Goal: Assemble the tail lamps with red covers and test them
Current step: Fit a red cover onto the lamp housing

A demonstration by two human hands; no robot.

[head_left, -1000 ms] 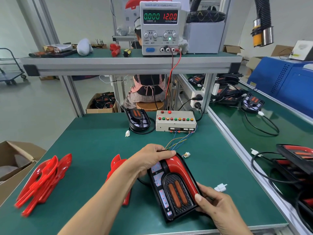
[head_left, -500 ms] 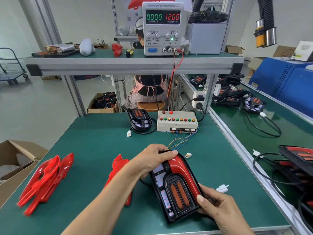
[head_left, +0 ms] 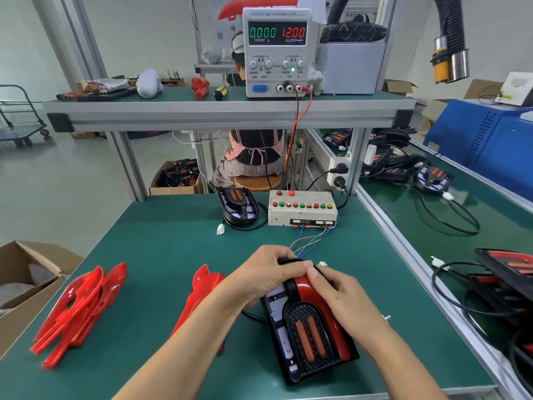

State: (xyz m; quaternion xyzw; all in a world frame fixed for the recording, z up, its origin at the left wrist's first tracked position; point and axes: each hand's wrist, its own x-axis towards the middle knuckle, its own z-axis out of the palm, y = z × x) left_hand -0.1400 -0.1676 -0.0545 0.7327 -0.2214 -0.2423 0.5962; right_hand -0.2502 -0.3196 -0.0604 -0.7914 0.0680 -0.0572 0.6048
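Lamp (head_left: 308, 336) lies flat on worktop (head_left: 161, 255), red cover (head_left: 305, 287) being seated. Left hand (head_left: 265, 278) is curled over the top end; right hand (head_left: 343, 304) is pressed on the cover edge. Rigid, glossy plastic, likely light, slippery: best gripped by the rims.

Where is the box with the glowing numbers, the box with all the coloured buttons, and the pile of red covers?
Power supply (head_left: 277, 53), head view: front panel below the display.
Button box (head_left: 301, 213), head view: beige top face.
Pile of red covers (head_left: 83, 307), head view: middle of the stack.
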